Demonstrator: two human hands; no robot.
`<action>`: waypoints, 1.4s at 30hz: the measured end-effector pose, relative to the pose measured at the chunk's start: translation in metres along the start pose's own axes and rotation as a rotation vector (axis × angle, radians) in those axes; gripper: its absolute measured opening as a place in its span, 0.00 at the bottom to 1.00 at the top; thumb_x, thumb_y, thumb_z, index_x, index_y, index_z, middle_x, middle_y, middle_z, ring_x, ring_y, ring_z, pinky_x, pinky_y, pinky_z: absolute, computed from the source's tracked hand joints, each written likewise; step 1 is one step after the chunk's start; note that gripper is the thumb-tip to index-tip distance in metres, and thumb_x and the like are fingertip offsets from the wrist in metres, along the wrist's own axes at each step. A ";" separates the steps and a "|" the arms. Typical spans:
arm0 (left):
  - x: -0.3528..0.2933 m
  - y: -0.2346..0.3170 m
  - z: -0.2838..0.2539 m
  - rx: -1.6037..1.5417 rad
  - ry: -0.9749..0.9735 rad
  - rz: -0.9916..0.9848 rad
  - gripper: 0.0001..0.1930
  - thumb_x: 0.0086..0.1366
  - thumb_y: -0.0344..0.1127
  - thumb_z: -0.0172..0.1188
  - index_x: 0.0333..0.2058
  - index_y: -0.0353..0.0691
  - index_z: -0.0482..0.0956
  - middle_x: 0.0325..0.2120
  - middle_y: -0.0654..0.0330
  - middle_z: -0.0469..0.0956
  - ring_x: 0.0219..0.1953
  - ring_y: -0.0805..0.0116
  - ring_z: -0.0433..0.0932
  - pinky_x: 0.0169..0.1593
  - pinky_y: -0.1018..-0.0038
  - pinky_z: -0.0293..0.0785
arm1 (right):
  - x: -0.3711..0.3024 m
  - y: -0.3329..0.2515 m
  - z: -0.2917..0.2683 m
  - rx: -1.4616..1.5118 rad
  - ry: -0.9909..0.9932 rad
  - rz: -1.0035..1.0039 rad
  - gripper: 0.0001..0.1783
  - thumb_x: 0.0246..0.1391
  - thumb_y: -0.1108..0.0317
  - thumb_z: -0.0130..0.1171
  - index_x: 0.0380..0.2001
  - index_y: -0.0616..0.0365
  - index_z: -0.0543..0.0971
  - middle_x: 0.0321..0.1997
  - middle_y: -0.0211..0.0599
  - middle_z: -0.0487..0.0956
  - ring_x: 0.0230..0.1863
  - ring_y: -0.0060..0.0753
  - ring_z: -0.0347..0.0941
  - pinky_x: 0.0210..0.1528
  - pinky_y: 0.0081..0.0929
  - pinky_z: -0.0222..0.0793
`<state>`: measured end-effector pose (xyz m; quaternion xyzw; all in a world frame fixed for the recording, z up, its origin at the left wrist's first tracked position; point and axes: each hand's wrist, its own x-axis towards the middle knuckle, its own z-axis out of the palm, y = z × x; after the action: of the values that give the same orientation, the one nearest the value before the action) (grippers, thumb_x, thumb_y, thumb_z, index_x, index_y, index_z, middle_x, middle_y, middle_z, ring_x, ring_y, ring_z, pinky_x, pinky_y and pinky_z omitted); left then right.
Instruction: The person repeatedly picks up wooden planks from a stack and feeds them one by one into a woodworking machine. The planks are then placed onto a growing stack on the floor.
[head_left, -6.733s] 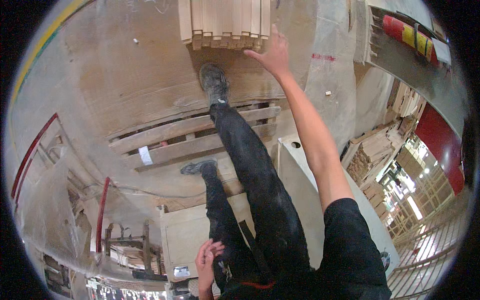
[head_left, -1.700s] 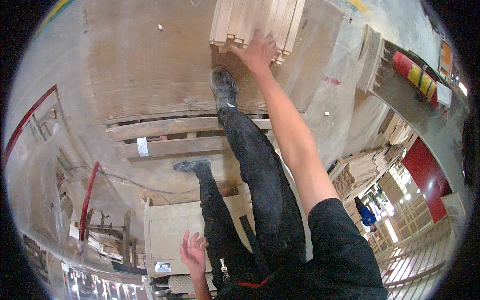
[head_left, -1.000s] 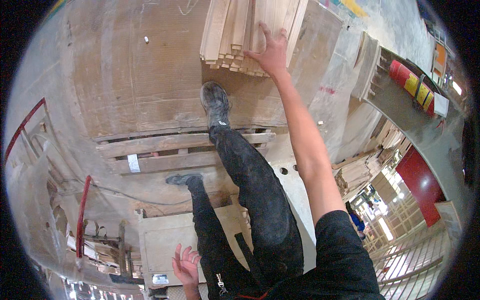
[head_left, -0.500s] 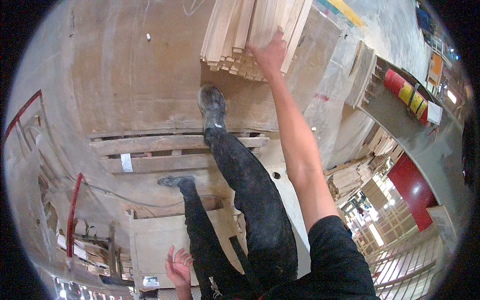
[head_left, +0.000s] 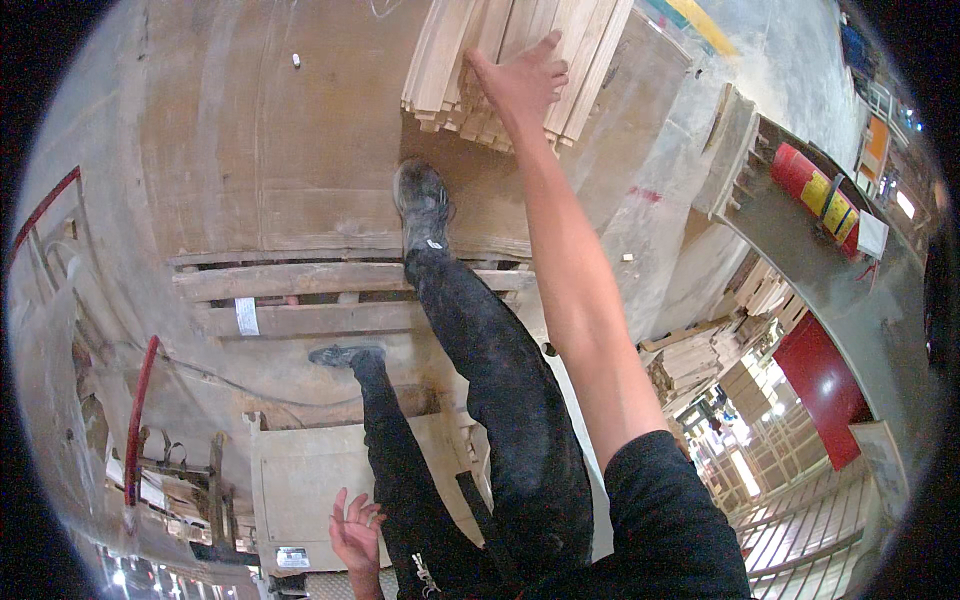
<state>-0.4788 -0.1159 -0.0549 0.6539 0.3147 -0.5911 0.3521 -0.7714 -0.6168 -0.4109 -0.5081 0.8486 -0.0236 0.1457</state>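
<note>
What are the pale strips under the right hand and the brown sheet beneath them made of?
The pale strips look like bare wood: matte, with faint grain streaks. The brown sheet seems uncoated cardboard, dull with straight crease lines, though dust leaves this open.

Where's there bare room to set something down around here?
The widest free patch is the cardboard left of the wood strips and shoe, beyond the pallet boards; one small white bit lies there. It's crowded at the strips' near ends, by the right hand and shoe.
</note>
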 end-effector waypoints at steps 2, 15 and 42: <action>0.001 0.000 -0.003 0.008 0.000 0.003 0.32 0.69 0.57 0.41 0.63 0.41 0.56 0.50 0.46 0.72 0.45 0.52 0.75 0.44 0.59 0.75 | -0.001 0.001 0.002 -0.001 0.009 0.015 0.70 0.32 0.35 0.69 0.67 0.63 0.43 0.57 0.78 0.57 0.60 0.75 0.55 0.60 0.62 0.55; -0.011 -0.022 -0.031 0.089 -0.035 0.019 0.31 0.69 0.57 0.39 0.63 0.41 0.58 0.48 0.47 0.73 0.44 0.54 0.76 0.46 0.60 0.73 | -0.109 0.039 0.001 -0.068 -0.149 0.110 0.73 0.32 0.41 0.72 0.68 0.56 0.32 0.58 0.80 0.54 0.61 0.76 0.53 0.62 0.61 0.52; -0.114 -0.040 -0.267 -0.761 -0.412 0.447 0.33 0.65 0.62 0.46 0.57 0.41 0.67 0.48 0.50 0.76 0.47 0.59 0.77 0.48 0.66 0.72 | -0.641 -0.083 -0.411 -0.323 -1.029 -1.351 0.55 0.26 0.55 0.74 0.63 0.44 0.60 0.52 0.57 0.68 0.56 0.56 0.64 0.57 0.49 0.61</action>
<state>-0.3763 0.1286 0.0695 0.3996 0.2841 -0.4615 0.7393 -0.5290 -0.1441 0.1406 -0.8655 0.1862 0.2488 0.3928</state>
